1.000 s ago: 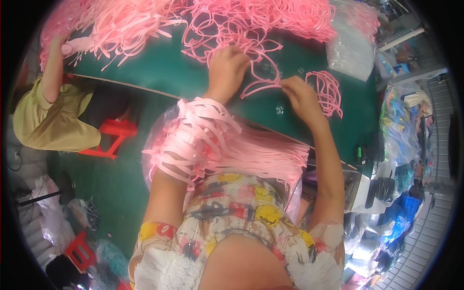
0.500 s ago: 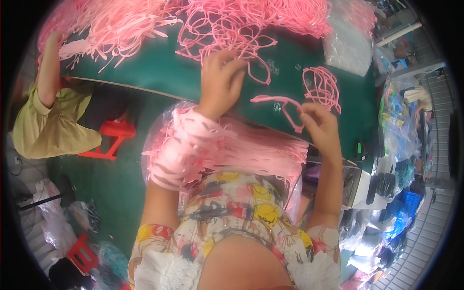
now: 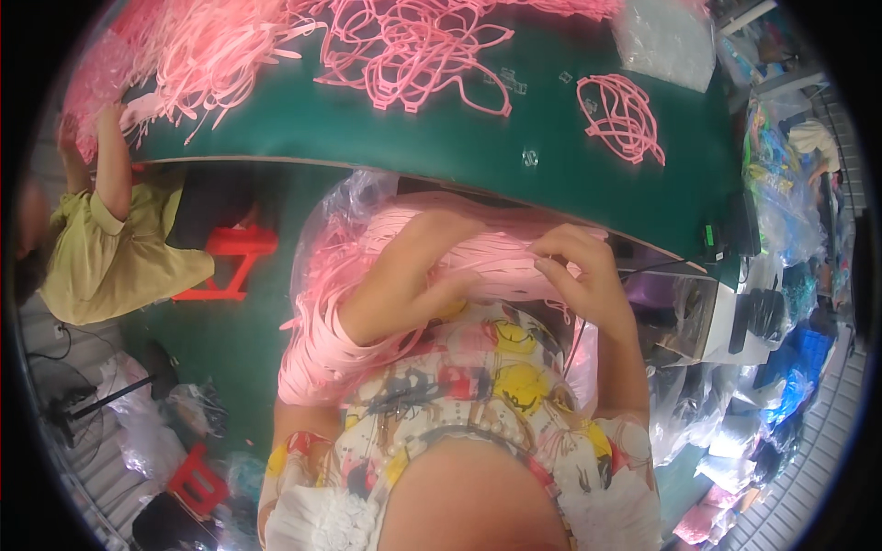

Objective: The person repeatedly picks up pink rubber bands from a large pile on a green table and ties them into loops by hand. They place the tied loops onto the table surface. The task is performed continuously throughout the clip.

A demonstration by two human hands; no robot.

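Note:
A thick bundle of flat pink straps (image 3: pixel 496 266) lies across my lap, below the table edge. My left hand (image 3: pixel 413 275) reaches over it, fingers stretched to the right and the thumb apart from them. Around my left forearm sits a stack of pink strap loops (image 3: pixel 317 363). At the bundle's right part is my right hand (image 3: pixel 583 280), its thumb and forefinger bent together on a strap; the exact grip is partly lost among the pink. Pink looped pieces with small joints (image 3: pixel 413 55) lie tangled on the table.
On the green table (image 3: pixel 367 138) are a smaller pile of pink loops (image 3: pixel 623 119), a clear plastic bag (image 3: pixel 666 46) and a heap of pale pink straps (image 3: pixel 207 64). A co-worker in an olive top (image 3: pixel 119 253) is at left, near a red stool (image 3: pixel 234 257).
Both hands have drawn back from the table to the bundle on my lap. The pink looped piece held in my right hand is no longer there. My left hand has left the tangle.

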